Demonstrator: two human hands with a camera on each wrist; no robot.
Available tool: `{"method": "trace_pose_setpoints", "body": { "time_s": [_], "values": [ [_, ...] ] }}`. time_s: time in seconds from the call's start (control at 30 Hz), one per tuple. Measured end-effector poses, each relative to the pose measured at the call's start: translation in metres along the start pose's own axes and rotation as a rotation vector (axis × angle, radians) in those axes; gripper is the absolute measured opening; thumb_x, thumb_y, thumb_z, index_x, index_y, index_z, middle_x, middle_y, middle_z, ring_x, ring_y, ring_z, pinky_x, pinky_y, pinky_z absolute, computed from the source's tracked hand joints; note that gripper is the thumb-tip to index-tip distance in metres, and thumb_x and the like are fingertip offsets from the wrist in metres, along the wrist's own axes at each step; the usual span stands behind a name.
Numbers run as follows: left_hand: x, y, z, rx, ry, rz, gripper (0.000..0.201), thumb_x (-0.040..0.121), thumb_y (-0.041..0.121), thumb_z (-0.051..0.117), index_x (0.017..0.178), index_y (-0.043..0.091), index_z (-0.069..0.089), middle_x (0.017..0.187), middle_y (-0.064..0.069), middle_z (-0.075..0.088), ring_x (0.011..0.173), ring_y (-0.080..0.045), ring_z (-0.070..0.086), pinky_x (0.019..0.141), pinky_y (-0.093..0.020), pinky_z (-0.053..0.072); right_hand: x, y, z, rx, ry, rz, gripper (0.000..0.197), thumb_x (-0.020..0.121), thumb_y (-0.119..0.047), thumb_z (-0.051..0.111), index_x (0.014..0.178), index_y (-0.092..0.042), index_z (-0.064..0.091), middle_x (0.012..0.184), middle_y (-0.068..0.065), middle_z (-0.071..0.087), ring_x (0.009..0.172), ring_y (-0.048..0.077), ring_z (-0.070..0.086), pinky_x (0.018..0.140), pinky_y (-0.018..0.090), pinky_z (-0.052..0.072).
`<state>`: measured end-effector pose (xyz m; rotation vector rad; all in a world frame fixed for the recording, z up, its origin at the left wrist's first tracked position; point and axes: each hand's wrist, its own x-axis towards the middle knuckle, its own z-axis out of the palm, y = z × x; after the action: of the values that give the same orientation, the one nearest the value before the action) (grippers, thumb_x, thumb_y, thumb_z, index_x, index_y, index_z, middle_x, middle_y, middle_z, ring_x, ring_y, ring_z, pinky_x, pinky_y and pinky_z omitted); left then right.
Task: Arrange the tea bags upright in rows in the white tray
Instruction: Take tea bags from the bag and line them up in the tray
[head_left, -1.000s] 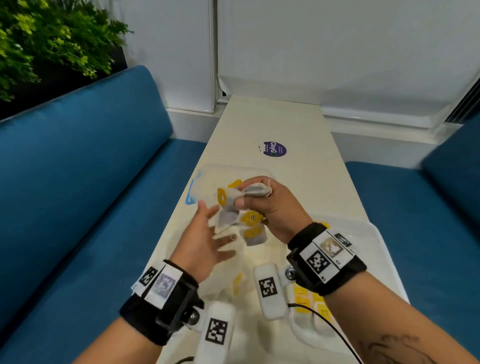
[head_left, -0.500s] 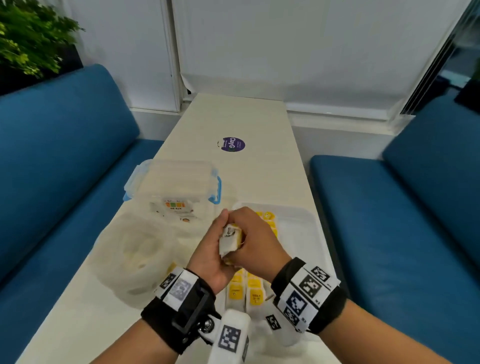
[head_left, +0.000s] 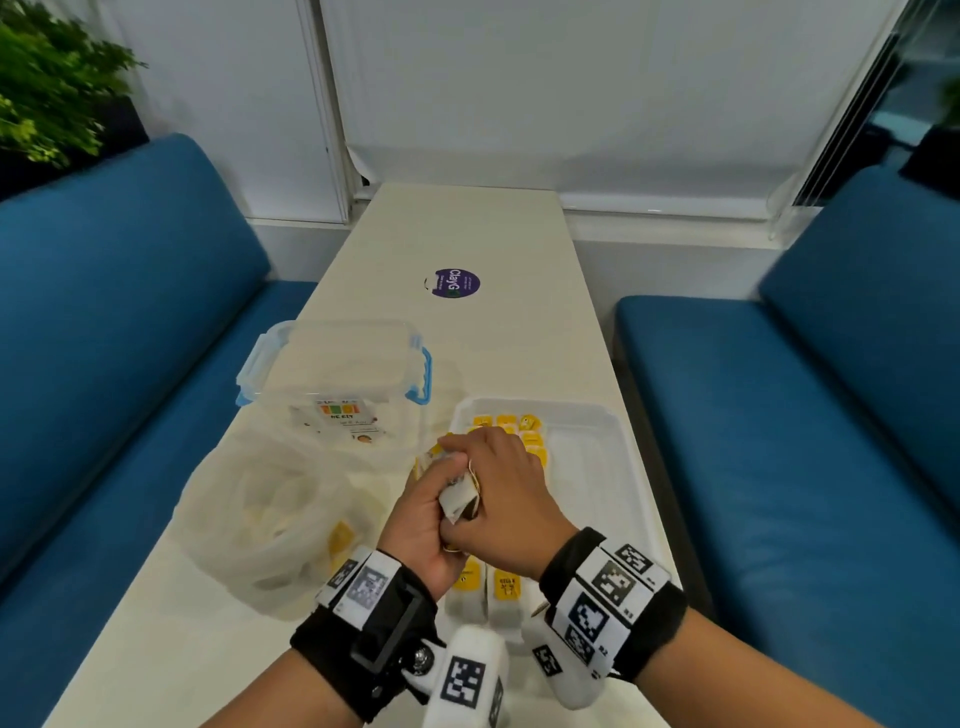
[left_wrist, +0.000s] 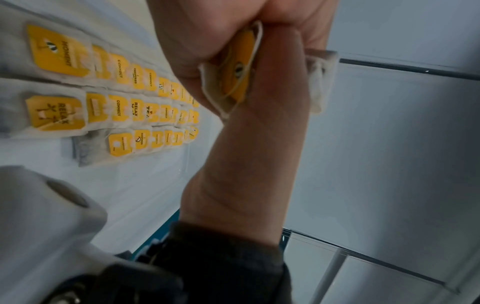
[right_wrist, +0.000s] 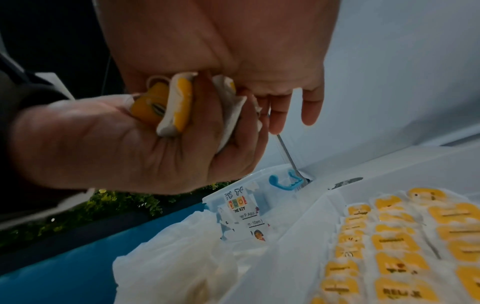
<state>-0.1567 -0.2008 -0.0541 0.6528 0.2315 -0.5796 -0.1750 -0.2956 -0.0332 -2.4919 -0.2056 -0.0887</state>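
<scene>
Both hands meet above the left edge of the white tray (head_left: 597, 467) and grip one bunch of tea bags (head_left: 458, 500) with yellow tags. My left hand (head_left: 423, 519) curls round the bunch from below; the right wrist view shows the tea bags (right_wrist: 176, 102) lying in its palm. My right hand (head_left: 506, 491) closes on them from above. In the left wrist view the bunch (left_wrist: 235, 70) is squeezed between both hands. Three rows of tea bags (left_wrist: 145, 102) stand upright in the tray's (left_wrist: 145, 185) left part, and these rows (head_left: 530, 441) are partly hidden by my hands.
A clear plastic box (head_left: 337, 374) with blue clips stands left of the tray. A crumpled clear plastic bag (head_left: 270, 519) lies in front of it. A purple sticker (head_left: 452, 283) marks the table further back. Blue sofas (head_left: 130, 338) flank the narrow table.
My hands moved from over the plastic box to over the tray's left edge. The left hand, open a second ago, now closes round the bunch that the right hand holds.
</scene>
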Motion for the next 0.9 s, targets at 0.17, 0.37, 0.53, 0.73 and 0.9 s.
{"method": "trace_pose_setpoints", "body": {
  "time_s": [0.17,0.37,0.53,0.73,0.9],
  "values": [
    [0.0,0.019,-0.008,-0.007,-0.129,-0.053,0.027,0.068,0.017,0.072,0.095,0.014,0.067,0.074,-0.006,0.07,0.062,-0.014,0.068,0.052,-0.02,0.051,0.006,-0.005,-0.023,0.472,-0.212,0.126,0.083,0.066,-0.028,0.077,0.138,-0.032,0.035,0.127,-0.004,0.04,0.122,0.009,0.04,0.098,0.023,0.041],
    [0.004,0.036,-0.021,-0.039,-0.247,-0.222,0.071,0.032,0.011,0.095,0.095,0.008,0.063,0.068,-0.011,0.064,0.051,-0.017,0.062,0.038,-0.02,0.05,0.009,-0.005,-0.045,0.691,0.059,0.301,0.011,0.084,-0.013,0.068,0.091,-0.018,0.061,0.083,-0.002,0.061,0.062,-0.007,0.056,0.052,0.004,0.04],
    [0.004,0.03,-0.026,0.035,-0.212,-0.183,0.091,0.032,0.024,0.096,0.112,0.013,0.056,0.068,-0.011,0.061,0.046,-0.018,0.059,0.033,-0.018,0.045,0.007,-0.009,-0.033,0.663,-0.018,0.34,0.024,0.076,0.001,0.074,0.081,-0.016,0.058,0.062,-0.002,0.054,0.046,0.0,0.051,0.042,0.01,0.036],
    [0.002,0.023,-0.034,0.129,-0.216,-0.096,0.08,0.024,0.031,0.097,0.096,0.014,0.065,0.065,-0.011,0.062,0.046,-0.018,0.06,0.037,-0.019,0.047,0.007,-0.012,-0.032,0.799,-0.039,0.479,0.02,0.079,0.006,0.066,0.083,-0.011,0.058,0.061,0.002,0.055,0.05,0.01,0.05,0.041,0.021,0.038],
    [0.005,0.016,-0.041,0.038,-0.157,-0.213,0.107,0.027,0.033,0.096,0.12,0.006,0.051,0.069,-0.012,0.063,0.049,-0.017,0.062,0.035,-0.021,0.047,0.004,-0.007,-0.035,0.923,0.006,0.53,0.014,0.088,-0.001,0.059,0.08,-0.013,0.057,0.072,0.002,0.056,0.061,0.012,0.054,0.043,0.023,0.04]
  ]
}}
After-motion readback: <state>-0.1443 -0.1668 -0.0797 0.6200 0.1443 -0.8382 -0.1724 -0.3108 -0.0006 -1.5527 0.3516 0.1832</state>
